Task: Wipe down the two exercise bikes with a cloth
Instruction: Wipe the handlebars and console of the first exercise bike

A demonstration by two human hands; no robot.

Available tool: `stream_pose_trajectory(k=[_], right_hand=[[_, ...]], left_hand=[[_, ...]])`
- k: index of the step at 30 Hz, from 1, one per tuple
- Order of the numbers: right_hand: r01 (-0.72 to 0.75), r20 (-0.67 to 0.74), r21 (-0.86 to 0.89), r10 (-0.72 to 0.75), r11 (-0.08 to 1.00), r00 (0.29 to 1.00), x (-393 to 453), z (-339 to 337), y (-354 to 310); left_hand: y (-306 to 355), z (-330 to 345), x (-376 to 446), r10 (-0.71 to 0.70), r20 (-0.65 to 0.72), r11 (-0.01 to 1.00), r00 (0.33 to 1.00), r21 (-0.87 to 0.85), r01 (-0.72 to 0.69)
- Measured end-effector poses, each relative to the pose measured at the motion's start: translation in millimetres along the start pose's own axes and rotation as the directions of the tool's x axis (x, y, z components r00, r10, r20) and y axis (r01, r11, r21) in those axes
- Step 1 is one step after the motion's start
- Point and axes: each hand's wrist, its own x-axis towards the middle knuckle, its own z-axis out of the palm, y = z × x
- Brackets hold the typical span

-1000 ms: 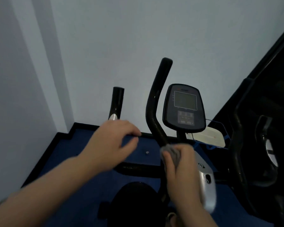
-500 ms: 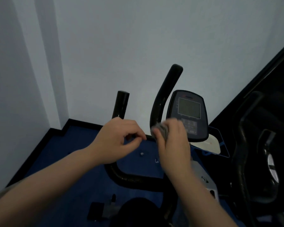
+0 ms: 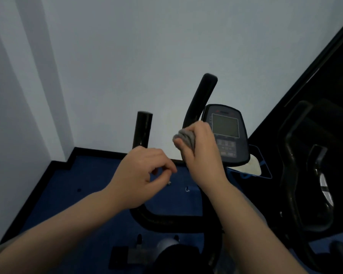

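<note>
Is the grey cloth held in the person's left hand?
No, the crumpled grey cloth is gripped by the right hand against the black curved handlebar; the left hand holds no cloth.

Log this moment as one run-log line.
phase: wiping near bike | right hand: grey cloth wrapped on right handlebar | left hand: loosely curled, empty | console: unwiped

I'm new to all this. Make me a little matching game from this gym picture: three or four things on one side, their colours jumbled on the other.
Things:
1. cloth
2. floor
3. handlebar
4. wall

Colours:
A. black
B. pale, whitish
C. grey
D. blue

Pairs: 1-C, 2-D, 3-A, 4-B. The right hand holds the cloth against the handlebar.
</note>
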Motion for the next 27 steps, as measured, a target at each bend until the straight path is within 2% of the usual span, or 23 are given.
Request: stream_pose_trajectory(k=[1, 4, 7, 10, 13, 17, 19, 22, 24, 27], right_hand=[[-0.002, 0.007, 0.019, 0.002, 1.000, 1.000, -12, -4, 3], [0.071, 0.007, -0.083, -0.070, 0.994, 0.998, -54, -19, 13], [0.130, 0.060, -0.092, -0.125, 0.987, 0.990, -34, -15, 17], [0.030, -0.025, -0.080, -0.032, 0.996, 0.999, 22, -1, 2], [-0.066, -0.126, 0.064, 0.073, 0.996, 0.989, 23, 3, -3], [-0.008, -0.035, -0.040, 0.007, 0.999, 0.999, -27, -8, 10], [0.061, 0.017, -0.083, -0.060, 0.995, 0.998, -8, -9, 11], [0.013, -0.089, -0.113, -0.023, 0.994, 0.996, 35, -2, 1], [-0.061, -0.175, -0.005, 0.059, 0.998, 0.983, 33, 4, -3], [-0.087, -0.151, 0.045, 0.093, 0.995, 0.984, -10, -1, 2]], left_hand=[[1, -1, 0, -0.006, 0.010, 1.000, 1.000, -0.010, 0.006], [0, -8, 8, -0.028, 0.082, 0.996, 0.996, -0.077, 0.034], [-7, -19, 29, -0.028, 0.099, 0.988, 0.995, -0.146, 0.042], [-14, -20, 43, -0.006, 0.067, 0.991, 0.998, -0.134, 0.015], [-15, -15, 41, 0.029, 0.030, 0.994, 0.999, -0.102, -0.026], [-19, -13, 40, 0.024, 0.035, 0.989, 0.999, -0.147, -0.018], [-21, -13, 40, 0.022, 0.022, 0.989, 1.000, -0.146, -0.019], [-21, -11, 39, 0.026, 0.009, 0.990, 1.000, -0.137, -0.024], [-21, -11, 38, 0.028, 0.005, 0.992, 1.000, -0.126, -0.027], [-20, -10, 38, 0.025, 0.010, 0.992, 1.000, -0.124, -0.024]])
